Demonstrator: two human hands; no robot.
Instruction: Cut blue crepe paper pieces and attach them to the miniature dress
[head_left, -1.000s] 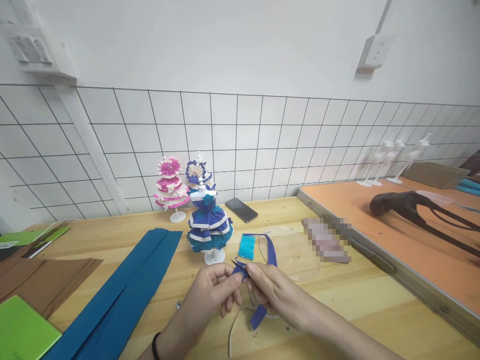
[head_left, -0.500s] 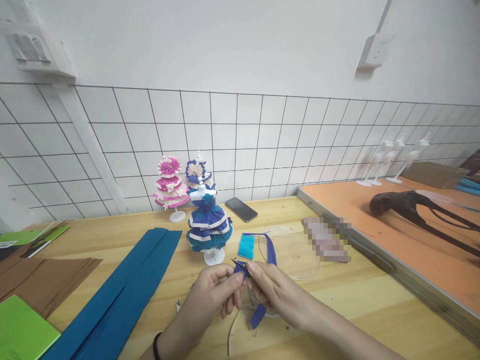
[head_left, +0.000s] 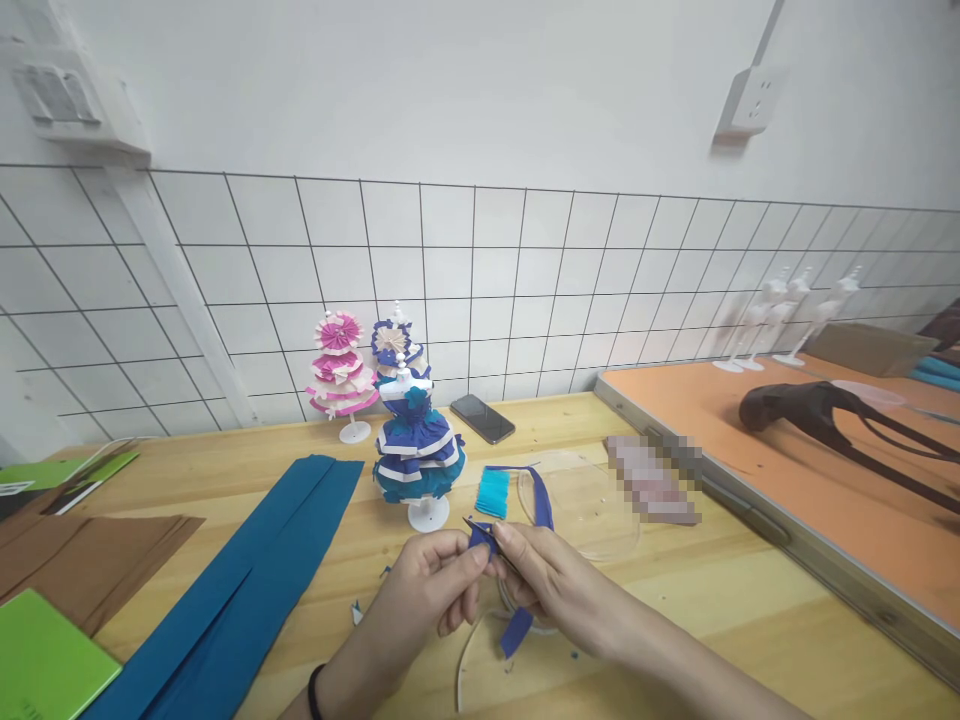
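Note:
My left hand (head_left: 427, 592) and my right hand (head_left: 547, 580) meet low in the middle of the view, both pinching a small piece of dark blue crepe paper (head_left: 481, 537). A strip of the same blue paper (head_left: 517, 630) hangs below my right hand. Just beyond stands a small mannequin in a blue and white paper dress (head_left: 417, 450). A turquoise pleated paper piece (head_left: 493, 493) and a blue paper loop (head_left: 541, 498) lie to its right.
A long teal paper sheet (head_left: 247, 580) runs along the left of the wooden table (head_left: 750, 610). Two more paper dress mannequins (head_left: 341, 375) stand by the wire grid, a phone (head_left: 482, 418) beside them. Brown paper (head_left: 82, 560), a green booklet (head_left: 45, 660), a clear plastic sheet (head_left: 592, 505) and an orange board (head_left: 795, 470) lie around.

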